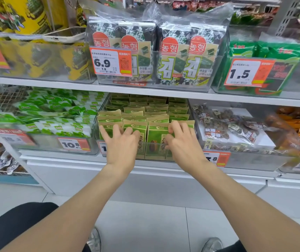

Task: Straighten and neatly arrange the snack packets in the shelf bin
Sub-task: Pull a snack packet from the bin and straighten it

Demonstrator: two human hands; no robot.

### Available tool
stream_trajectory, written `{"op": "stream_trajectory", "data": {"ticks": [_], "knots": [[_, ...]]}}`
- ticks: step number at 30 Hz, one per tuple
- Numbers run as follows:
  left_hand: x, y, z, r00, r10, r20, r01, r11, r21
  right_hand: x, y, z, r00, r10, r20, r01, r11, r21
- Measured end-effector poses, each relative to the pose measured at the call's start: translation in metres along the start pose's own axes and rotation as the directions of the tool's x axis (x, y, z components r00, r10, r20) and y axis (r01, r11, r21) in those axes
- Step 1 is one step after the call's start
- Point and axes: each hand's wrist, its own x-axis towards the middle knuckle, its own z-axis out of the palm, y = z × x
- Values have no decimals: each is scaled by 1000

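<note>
Green and tan snack packets (155, 131) stand upright in several rows inside a clear shelf bin (191, 113) on the lower shelf, straight ahead. My left hand (122, 144) lies against the front row at the bin's left, its fingers spread and touching the tops of the front packets. My right hand (181, 140) is at the bin's right front, its fingers curled over the top edge of a front packet. Both hands cover the lower parts of the front row.
A bin of green and white packets (54, 113) stands to the left, a bin of clear nut bags (227, 128) to the right. The upper shelf (145, 88) overhangs with seaweed packs (156, 51). Orange price tags (73, 144) hang on the bin fronts. White floor tiles lie below.
</note>
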Motion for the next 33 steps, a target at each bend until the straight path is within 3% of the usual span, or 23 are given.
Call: {"op": "stream_trajectory", "data": {"ticks": [6,13,16,19,23,28,33], "knots": [[-10,-6,-20,991,-44,-127,33,995,-90,-2,-3,-21,997,15,-75,-16,1000,-3],[-58,-8,-15,996,-11,-93,9,1000,-27,-36,-19,-35,997,-45,68,51,994,-93],[-61,-15,-14,992,44,-121,-48,999,-25,-35,-26,-40,993,-100,59,105,990,-98],[-60,-26,-25,976,81,-203,-108,986,-124,-27,-39,-51,996,-93,-13,93,996,-1],[-52,-53,-41,956,-119,-270,30,950,-312,-5,-78,-68,993,-91,-75,104,978,180],[-41,-88,-40,977,-211,-9,196,922,-334,31,-116,-69,999,21,-29,-10,942,335],[-32,-99,-34,975,-219,-20,192,892,-409,53,-124,-57,996,-45,77,14,933,359]]}}
